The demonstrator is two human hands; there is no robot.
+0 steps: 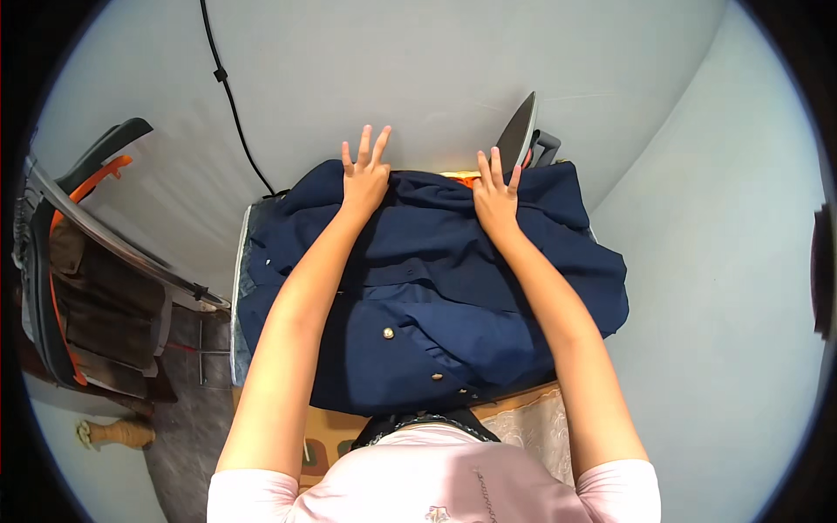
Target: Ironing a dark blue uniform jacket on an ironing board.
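Note:
A navy blue garment with metallic buttons [438,327] lies spread and wrinkled over a padded surface before me. At its far edge, left of the middle, my left hand [367,183] rests with its fingers apart, pointing to the wall. To the right, my right hand [497,196] touches the same far part of the cloth, fingers also apart; whether either thumb pinches the fabric is hidden. Just beyond my right hand a clothes iron [520,134] stands on end, its dark soleplate facing left and its lower part hidden by the garment. A bit of orange and yellow material [465,176] shows between my hands.
Grey walls stand behind and to the right. A black cable [229,98] runs down the back wall to the surface's far left corner. At the left are a black and orange framed object [49,281] and a curved metal rail [131,245]. A woven vase [121,433] is at the lower left.

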